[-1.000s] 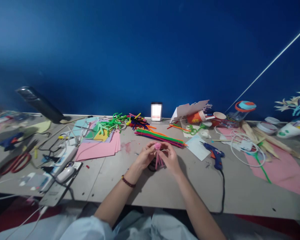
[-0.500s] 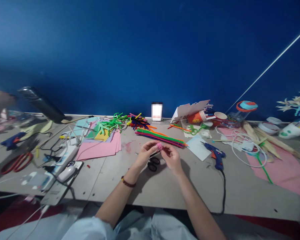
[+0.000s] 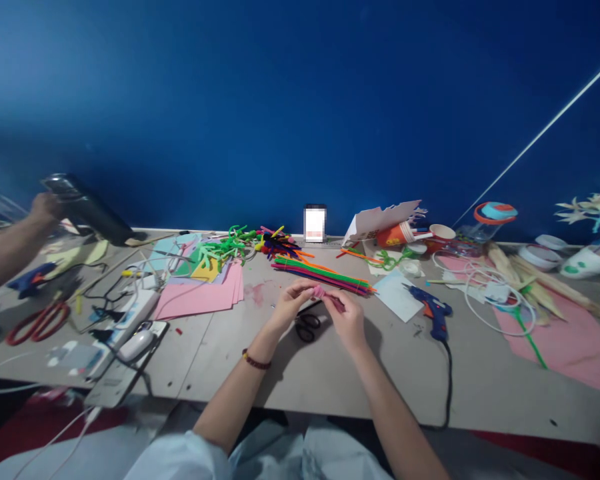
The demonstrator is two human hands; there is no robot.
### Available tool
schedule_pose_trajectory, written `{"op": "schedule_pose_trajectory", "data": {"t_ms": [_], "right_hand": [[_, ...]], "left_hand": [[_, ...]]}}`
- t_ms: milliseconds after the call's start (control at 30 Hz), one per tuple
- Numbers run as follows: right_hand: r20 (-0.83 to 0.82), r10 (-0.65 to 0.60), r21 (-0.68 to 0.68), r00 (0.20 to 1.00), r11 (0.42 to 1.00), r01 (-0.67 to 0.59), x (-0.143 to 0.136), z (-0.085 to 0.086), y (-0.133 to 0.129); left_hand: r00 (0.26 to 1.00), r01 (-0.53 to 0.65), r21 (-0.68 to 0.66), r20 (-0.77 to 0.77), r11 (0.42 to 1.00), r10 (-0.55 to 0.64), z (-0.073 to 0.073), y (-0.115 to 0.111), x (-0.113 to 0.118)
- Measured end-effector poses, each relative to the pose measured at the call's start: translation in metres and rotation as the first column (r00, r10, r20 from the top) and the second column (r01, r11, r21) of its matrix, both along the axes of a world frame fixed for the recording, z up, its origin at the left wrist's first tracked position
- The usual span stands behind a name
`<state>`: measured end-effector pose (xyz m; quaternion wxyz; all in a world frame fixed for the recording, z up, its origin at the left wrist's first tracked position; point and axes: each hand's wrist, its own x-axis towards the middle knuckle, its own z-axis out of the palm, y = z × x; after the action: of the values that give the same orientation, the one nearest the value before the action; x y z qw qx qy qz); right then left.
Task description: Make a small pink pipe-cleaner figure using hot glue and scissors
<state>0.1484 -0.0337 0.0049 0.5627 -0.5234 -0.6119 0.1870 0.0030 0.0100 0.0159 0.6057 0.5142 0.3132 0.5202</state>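
A small pink curled piece (image 3: 319, 291), its material too small to make out, sits between the fingertips of both hands. My left hand (image 3: 290, 310) pinches it from one side, and a beaded bracelet circles that wrist. From the other side my right hand (image 3: 347, 319) grips it with bent fingers. Black-handled scissors (image 3: 307, 329) lie on the table just beneath, their blades partly hidden by the hands. Beyond the fingers lies a bundle of coloured pipe cleaners (image 3: 325, 276).
Pink paper sheets (image 3: 195, 299) and green pipe cleaner shapes (image 3: 225, 247) lie left. A blue glue gun (image 3: 433, 310) with its cord is at right, near pale blue paper (image 3: 397, 297). Far left, another person's hand (image 3: 47, 208) is at a dark bottle (image 3: 90, 210); a power strip (image 3: 125, 330) lies nearer.
My right hand has turned slightly around the pink piece, and both hands stay in place. The other person's arm has come further in at the left, reaching the dark bottle.
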Motion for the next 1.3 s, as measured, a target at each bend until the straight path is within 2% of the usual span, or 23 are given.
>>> {"op": "schedule_pose_trajectory", "data": {"t_ms": [100, 300, 600, 767, 933, 1033, 1300], "right_hand": [[0.047, -0.021, 0.043, 0.999, 0.999, 0.019, 0.0, 0.001, 0.0], [0.1, -0.025, 0.076, 0.995, 0.997, 0.017, 0.0, 0.001, -0.001], [0.283, -0.09, 0.124, 0.955, 0.991, 0.057, 0.001, -0.008, -0.001], [0.165, -0.044, 0.077, 0.985, 0.997, 0.031, -0.001, -0.003, -0.001], [0.039, -0.047, 0.07, 0.998, 0.997, 0.045, -0.001, 0.002, 0.0], [0.035, -0.034, 0.07, 0.999, 0.997, 0.032, -0.002, 0.002, 0.0], [0.109, -0.03, 0.123, 0.994, 0.992, 0.017, -0.002, -0.001, -0.002]], "left_hand": [[1.0, 0.01, 0.006, -0.013, 1.0, -0.01, 0.002, 0.001, -0.001], [1.0, -0.005, -0.086, -0.015, 0.996, 0.004, 0.002, 0.001, 0.001], [0.996, -0.069, -0.145, -0.062, 0.987, 0.06, -0.002, 0.003, 0.005], [0.997, -0.049, -0.144, -0.059, 0.988, 0.041, 0.002, 0.002, 0.003], [0.997, 0.051, -0.15, -0.047, 0.987, -0.058, 0.008, 0.0, -0.002], [0.997, 0.067, -0.156, -0.038, 0.986, -0.074, 0.008, 0.0, -0.002], [0.998, -0.012, -0.071, -0.055, 0.997, 0.008, -0.001, 0.0, 0.003]]}}
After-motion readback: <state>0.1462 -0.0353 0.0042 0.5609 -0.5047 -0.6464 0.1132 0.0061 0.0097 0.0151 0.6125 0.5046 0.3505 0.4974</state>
